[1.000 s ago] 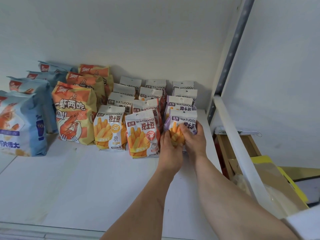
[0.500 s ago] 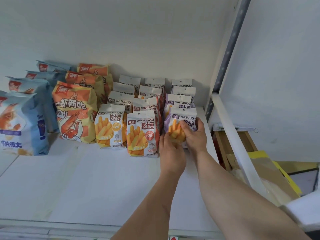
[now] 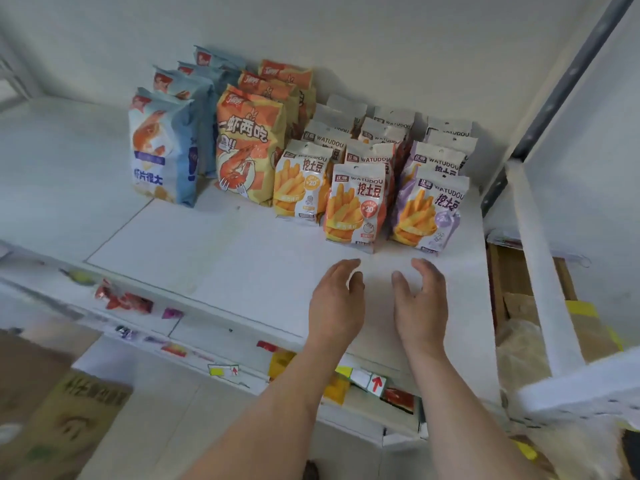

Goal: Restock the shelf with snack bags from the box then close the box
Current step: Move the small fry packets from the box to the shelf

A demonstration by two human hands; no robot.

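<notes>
Snack bags stand in rows on the white shelf [image 3: 263, 271], and the purple Watudou fries bag [image 3: 429, 209] sits upright just beyond the right hand [image 3: 420, 299], untouched. Both that hand and the left hand [image 3: 337, 303] hover side by side above the shelf, fingers loosely curved, holding nothing. An orange fries bag [image 3: 356, 206] stands just ahead of the left hand.

bare forearms, bare hands, no sleeves
</notes>
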